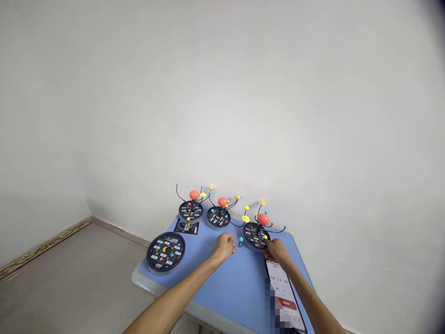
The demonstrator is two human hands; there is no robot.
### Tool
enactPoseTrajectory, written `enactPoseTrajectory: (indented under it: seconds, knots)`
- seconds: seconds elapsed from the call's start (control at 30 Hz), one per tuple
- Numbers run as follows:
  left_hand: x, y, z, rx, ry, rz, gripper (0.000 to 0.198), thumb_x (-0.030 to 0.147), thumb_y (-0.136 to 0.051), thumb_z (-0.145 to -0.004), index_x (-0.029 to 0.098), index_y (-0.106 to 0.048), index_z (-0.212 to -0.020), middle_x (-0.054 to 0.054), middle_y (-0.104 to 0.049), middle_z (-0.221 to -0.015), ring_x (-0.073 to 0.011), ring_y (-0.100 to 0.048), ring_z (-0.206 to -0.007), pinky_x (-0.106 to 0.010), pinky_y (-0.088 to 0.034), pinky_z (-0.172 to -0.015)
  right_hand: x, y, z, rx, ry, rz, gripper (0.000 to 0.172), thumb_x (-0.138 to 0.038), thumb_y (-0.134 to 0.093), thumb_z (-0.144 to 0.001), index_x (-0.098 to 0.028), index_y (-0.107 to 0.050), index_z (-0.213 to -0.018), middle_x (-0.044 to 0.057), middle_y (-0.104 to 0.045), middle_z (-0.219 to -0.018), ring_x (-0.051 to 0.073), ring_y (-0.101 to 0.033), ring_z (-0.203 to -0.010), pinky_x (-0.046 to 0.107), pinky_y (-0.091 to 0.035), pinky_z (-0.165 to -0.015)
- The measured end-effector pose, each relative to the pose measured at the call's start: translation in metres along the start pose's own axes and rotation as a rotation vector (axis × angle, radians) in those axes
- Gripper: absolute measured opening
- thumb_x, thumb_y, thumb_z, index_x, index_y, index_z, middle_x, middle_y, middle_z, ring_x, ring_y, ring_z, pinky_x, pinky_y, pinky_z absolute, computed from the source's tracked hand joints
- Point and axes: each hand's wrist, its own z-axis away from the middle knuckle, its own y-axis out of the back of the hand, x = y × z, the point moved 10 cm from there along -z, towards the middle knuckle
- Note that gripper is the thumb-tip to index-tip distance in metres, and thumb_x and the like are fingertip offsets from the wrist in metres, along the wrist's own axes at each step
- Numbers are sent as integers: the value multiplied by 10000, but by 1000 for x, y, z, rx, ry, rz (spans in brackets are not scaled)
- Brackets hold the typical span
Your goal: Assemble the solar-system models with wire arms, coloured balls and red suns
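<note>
Right hand [276, 250] rests its fingers [267, 254] on the near rim of a solar-system model [255, 235] at one o'clock, its grip unclear. Left hand [224, 247] is loosely curled and empty, near that model. On the blue table [236, 287], a phone [281, 290] lies at two o'clock, and a dark round planet disc [166, 252] at eleven. Farther off at twelve stand two more solar-system models [218, 216], with a printed card [187, 227] beside them.

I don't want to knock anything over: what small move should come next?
Probably ease your left hand back from the blue-tipped wire of the nearest planet model. That thin wire curves out beside that hand, while your right hand already sits at the model's round base.
</note>
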Motion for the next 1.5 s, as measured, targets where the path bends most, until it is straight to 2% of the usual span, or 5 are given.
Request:
enactPoseTrajectory:
  seconds: [0.3, 0.47, 0.73, 1.0, 1.5]
  knots:
    - [3, 51, 102, 97, -294, -74, 236, 244, -546, -889, 175, -727, -1023, -47, -732, -874, -191, -668, -824, -273, -521, -784, -1, 29, 35, 65, -131, 18, 264, -309, -454, -975, -130, -612, -864, 12, -664, -605, 114, -559, -422, 242, -458, -446]
    - [3, 149, 168, 583, -630, -251, 363, 376, -411, -943, 217, -715, -1063, -107, -693, -1172, -255, -628, -1115, -385, -496, -999, -18, 44, 78, 158, 4, -8, 267, -345, -444, -844, -146, -608, -913, 64, -703, -625, 149, -557, -424, 257, -416, -417]
    - [-53, 269, 149, 959, -426, -600, 490, 427, -329, -926, 117, -600, -1191, -197, -603, -1279, -329, -613, -1142, -477, -508, -964, -87, -103, 161, -176, 293, -5, 279, -304, -444, -837, -191, -667, -714, -11, -650, -544, 137, -583, -471, 225, -423, -501]
    - [-76, 241, 125, 781, -372, -681, 402, 312, -341, -894, 178, -671, -1081, -120, -751, -1048, -282, -693, -1010, -415, -539, -910, -151, -189, 157, -225, 381, 97, 258, -280, -481, -943, -168, -697, -1029, 34, -737, -700, 190, -685, -665, 248, -443, -637]
    - [-77, 138, 138, 410, -586, -432, 1170, 308, -888, -567, 234, -244, -1541, -169, -379, -1558, -392, -343, -1425, -566, -325, -1143, -113, -146, 145, -23, 332, 308, 274, -173, -439, -958, -169, -669, -808, 108, -756, -748, 222, -688, -698, 277, -344, -595]
